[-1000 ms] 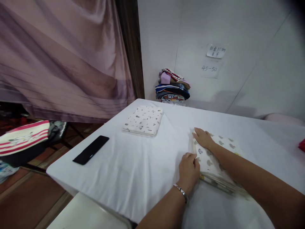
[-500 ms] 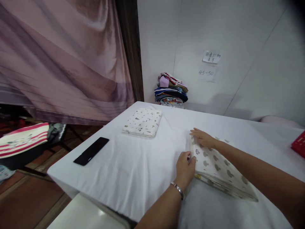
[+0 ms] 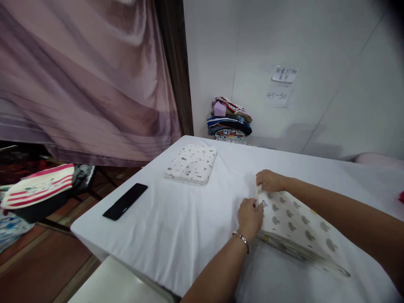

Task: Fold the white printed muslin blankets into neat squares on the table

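1. My cloth [image 3: 290, 214], white with grey-brown printed shapes, lies to the right of the folded piece [image 3: 192, 162] and nearer to me, on the white-covered surface [image 3: 176, 235].
2. My left hand [image 3: 251, 216] is at the cloth's left edge, on the side of it that faces the folded piece. Its fingers are bent and nearly closed, and it seems to pinch the edge between thumb and fingers; how firmly, I cannot tell.
3. My right hand [image 3: 269, 180] is curled over the far left corner, farther from me than my left, also to the right of the folded piece. It appears to have hold of that corner; its thumb is hidden.
4. As for how far along things are, the cloth is already in several layers, which show along its near edge. Its left edge looks fairly straight between my hands.
5. What seems left is the other end: away from the folded piece, the layers run out to a long, loose point and do not lie flush. The cloth also spreads wider than the folded piece.
6. The folded piece looks finished by comparison: a flat, neat rectangle, untouched by either hand.
7. A black phone [image 3: 125, 202] lies left of the folded piece and nearer to me. A pile of textiles [image 3: 229, 120] stands beyond the folded piece, slightly right.
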A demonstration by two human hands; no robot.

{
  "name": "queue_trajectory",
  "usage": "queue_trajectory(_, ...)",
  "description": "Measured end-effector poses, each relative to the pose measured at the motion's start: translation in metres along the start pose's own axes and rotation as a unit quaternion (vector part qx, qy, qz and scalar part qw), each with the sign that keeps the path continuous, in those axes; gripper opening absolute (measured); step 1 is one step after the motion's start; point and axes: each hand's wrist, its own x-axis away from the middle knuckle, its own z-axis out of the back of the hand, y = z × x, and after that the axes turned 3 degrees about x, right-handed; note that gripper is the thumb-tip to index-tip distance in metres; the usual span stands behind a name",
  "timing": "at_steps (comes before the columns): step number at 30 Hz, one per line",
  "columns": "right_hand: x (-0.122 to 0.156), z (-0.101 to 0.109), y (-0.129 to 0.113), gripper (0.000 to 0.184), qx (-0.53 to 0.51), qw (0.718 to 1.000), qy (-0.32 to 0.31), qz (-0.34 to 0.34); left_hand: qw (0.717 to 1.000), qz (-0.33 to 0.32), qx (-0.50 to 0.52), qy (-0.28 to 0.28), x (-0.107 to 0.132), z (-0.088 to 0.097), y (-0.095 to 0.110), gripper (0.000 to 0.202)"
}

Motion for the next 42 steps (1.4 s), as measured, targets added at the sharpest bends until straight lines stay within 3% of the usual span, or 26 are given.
queue_trajectory(5, -0.002, 0.006, 0.001, 0.023, -0.002, 1.000, -0.007, 0.008, 0.999, -0.036, 0.000, -0.001, 0.004, 0.000, 0.002, 0.026)
queue_trajectory(12, -0.007, -0.012, -0.001, 0.032, -0.021, 0.999, -0.027, -0.032, 0.999, -0.029, -0.021, -0.023, 0.004, 0.003, 0.001, 0.033)
queue_trajectory(19, -0.002, -0.023, 0.000, 0.038, -0.016, 0.999, -0.007, -0.035, 0.999, -0.013, 0.004, -0.032, 0.003, 0.005, 0.001, 0.026)
queue_trajectory(23, 0.004, -0.023, -0.001, 0.047, -0.024, 0.998, 0.054, -0.030, 0.999, -0.019, -0.014, -0.036, 0.001, 0.005, 0.001, 0.025)
queue_trajectory(27, 0.009, -0.042, -0.016, 0.048, -0.038, 0.984, 0.146, -0.098, 0.999, -0.024, -0.009, -0.032, 0.001, 0.004, 0.000, 0.025)
queue_trajectory(30, 0.010, -0.059, -0.029, 0.049, -0.033, 0.977, 0.130, -0.165, 0.999, -0.027, -0.014, -0.034, 0.000, 0.005, 0.000, 0.025)
queue_trajectory(33, 0.011, -0.063, -0.035, 0.052, -0.059, 0.977, 0.097, -0.183, 0.998, -0.032, -0.027, -0.038, 0.000, 0.007, 0.001, 0.025)
queue_trajectory(38, 0.020, -0.065, -0.047, 0.058, -0.085, 0.961, 0.149, -0.218, 0.998, -0.040, -0.030, -0.041, -0.003, 0.007, 0.000, 0.026)
queue_trajectory(42, 0.023, -0.069, -0.061, 0.058, -0.097, 0.964, 0.136, -0.208, 0.998, -0.043, -0.028, -0.038, -0.003, 0.006, 0.000, 0.026)
